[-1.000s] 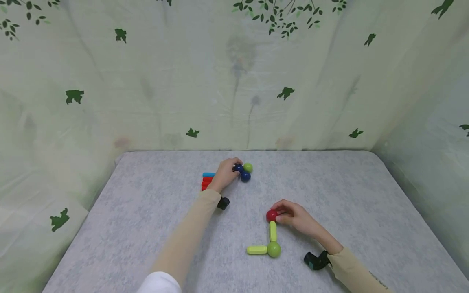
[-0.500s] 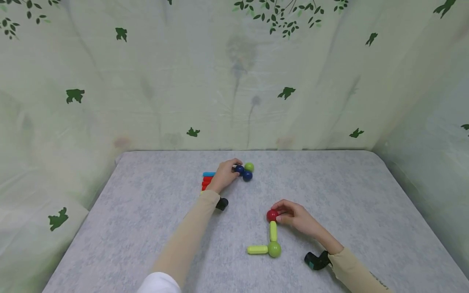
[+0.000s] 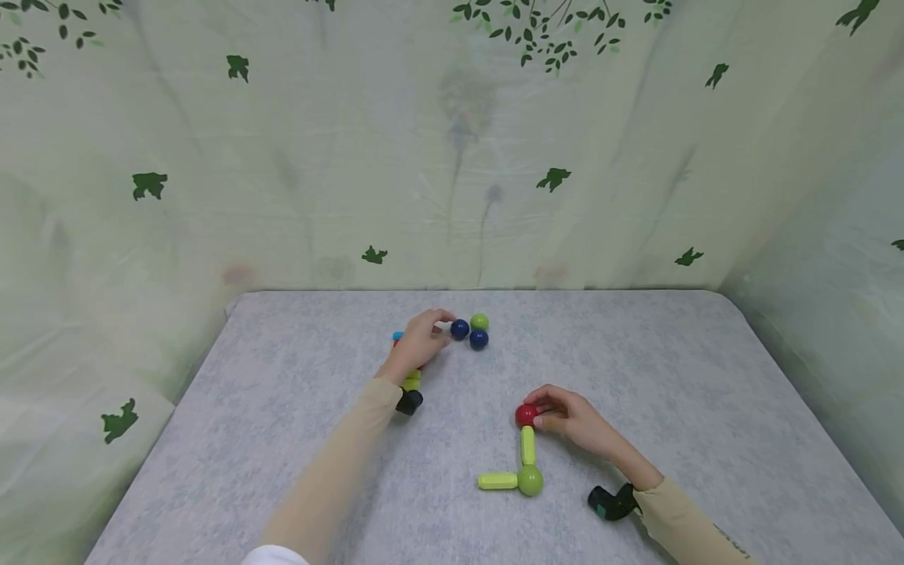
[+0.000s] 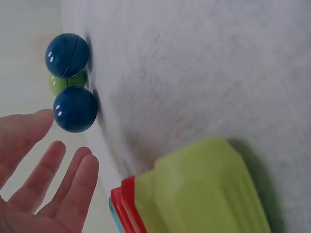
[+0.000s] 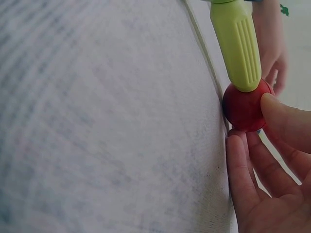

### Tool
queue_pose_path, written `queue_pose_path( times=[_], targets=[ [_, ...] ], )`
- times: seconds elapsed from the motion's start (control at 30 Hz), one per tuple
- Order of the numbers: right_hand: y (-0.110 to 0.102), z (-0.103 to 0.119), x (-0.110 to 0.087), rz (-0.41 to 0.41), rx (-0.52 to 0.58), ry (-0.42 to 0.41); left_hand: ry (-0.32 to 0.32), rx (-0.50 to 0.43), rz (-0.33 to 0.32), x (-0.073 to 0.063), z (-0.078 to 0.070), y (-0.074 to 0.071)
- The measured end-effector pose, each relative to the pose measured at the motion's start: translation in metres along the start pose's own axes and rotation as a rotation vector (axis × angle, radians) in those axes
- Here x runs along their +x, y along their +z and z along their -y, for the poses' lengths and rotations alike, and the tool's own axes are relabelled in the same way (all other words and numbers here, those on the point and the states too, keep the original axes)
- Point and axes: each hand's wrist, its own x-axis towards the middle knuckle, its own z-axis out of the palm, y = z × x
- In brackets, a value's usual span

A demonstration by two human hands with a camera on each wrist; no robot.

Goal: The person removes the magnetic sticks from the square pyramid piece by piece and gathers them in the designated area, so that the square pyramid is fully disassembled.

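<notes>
My right hand [image 3: 575, 424] pinches a red ball [image 3: 525, 414] between thumb and fingers. A lime rod [image 3: 527, 446] joins that ball to a lime ball [image 3: 530, 480], and a second lime rod [image 3: 497, 481] points left from it, making an L. Farther back, my left hand [image 3: 418, 342] has its fingers spread just left of a dark blue ball [image 3: 459, 329]; in the left wrist view the thumb tip is right at this blue ball [image 4: 75, 109]. Beside it sit another blue ball [image 3: 479, 339] and a smaller-looking green ball [image 3: 479, 322].
Under the left forearm and hand lies a row of rods: lime rods [image 4: 209, 189], red rods [image 4: 131, 204] and a blue one [image 3: 398, 336], partly hidden. Black wrist cameras are on both wrists, the right one [image 3: 611, 502] close to the table. A leaf-printed curtain [image 3: 452, 157] hangs behind the grey table [image 3: 636, 345].
My left hand has let go of the blue ball and drawn back to the left, uncovering it. The blue balls shifted slightly right. My right hand stays on the red ball.
</notes>
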Motion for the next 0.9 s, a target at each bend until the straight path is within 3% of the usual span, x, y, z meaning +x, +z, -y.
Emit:
queue_pose_path(
  times=[0.17, 0.37, 0.63, 0.73, 0.9],
  targets=[
    [0.001, 0.0, 0.0, 0.001, -0.008, 0.004, 0.081, -0.032, -0.005, -0.017, -0.003, -0.007],
    [0.0, 0.001, 0.0, -0.001, -0.011, 0.002, 0.211, -0.099, 0.083, -0.046, -0.013, -0.009],
    [0.0, 0.002, 0.001, -0.002, -0.023, -0.005, 0.329, -0.109, 0.295, -0.082, -0.028, 0.003],
    [0.0, 0.002, 0.001, -0.002, -0.026, 0.001, 0.337, -0.137, 0.401, -0.095, -0.037, 0.012],
    [0.0, 0.004, 0.001, 0.0, -0.025, 0.003, 0.354, -0.107, 0.564, -0.112, -0.051, 0.03]
  ],
)
